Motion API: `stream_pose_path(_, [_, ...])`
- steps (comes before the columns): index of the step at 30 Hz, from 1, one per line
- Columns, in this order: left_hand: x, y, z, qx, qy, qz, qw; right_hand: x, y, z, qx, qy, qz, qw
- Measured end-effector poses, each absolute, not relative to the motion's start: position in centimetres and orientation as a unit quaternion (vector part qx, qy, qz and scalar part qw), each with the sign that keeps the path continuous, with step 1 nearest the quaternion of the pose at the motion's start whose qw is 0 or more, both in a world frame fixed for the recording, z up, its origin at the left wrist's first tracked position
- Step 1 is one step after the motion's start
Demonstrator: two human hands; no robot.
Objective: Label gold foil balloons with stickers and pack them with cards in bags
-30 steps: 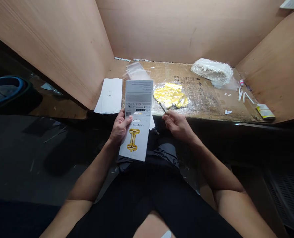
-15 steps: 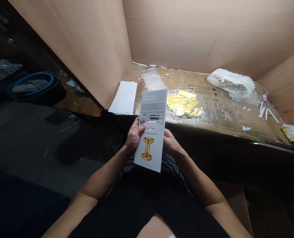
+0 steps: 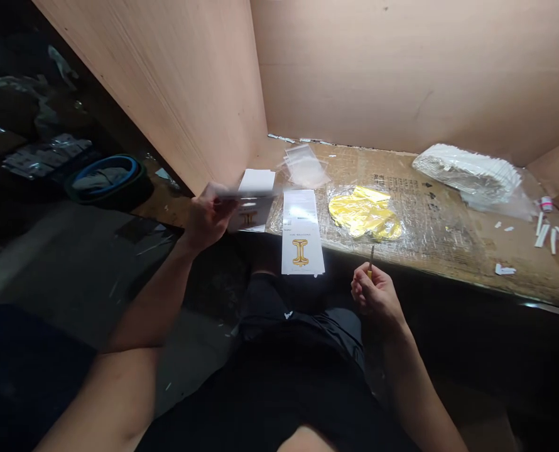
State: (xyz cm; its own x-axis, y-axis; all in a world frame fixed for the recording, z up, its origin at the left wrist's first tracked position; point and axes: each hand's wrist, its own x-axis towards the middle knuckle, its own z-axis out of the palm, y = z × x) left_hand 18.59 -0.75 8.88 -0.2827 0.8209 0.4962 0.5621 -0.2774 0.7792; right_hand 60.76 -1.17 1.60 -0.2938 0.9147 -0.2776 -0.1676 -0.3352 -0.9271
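The left hand (image 3: 208, 218) is closed on a motion-blurred white card (image 3: 235, 202); the exact grip cannot be determined. The right hand (image 3: 376, 295) pinches a thin stick (image 3: 370, 258) upright. Between the hands, a balloon packaging card (image 3: 302, 235) lies face up at the front edge of the cardboard-covered bench (image 3: 442, 251), just beside a bagged gold foil balloon (image 3: 365, 213).

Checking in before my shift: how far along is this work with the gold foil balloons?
Done-looking: a white card printed with a gold letter I lies at the edge of the cardboard-covered bench. In hand: the left hand holds a blurred white sheet; the right hand grips a thin yellow-handled rod. Left: crumpled gold foil in clear plastic and clear bags.
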Motion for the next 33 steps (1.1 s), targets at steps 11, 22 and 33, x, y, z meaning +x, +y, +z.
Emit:
stream_pose_path(11, [17.4,8.7,8.7,0.549,0.806,0.221,-0.007,62.1,0.0,-1.8,-0.443,-0.434,0.677,0.397])
stream_pose_path(22, [23.6,12.9,2.9,0.552,0.826,0.087,0.067,60.9,-0.3,-2.2,-0.496,-0.551,0.581,0.336])
stream_pose_path(33, [28.9,8.0,1.1,0.559,0.789,0.196,0.162,52.1,6.7,-1.0,-0.516,-0.769,0.31,0.215])
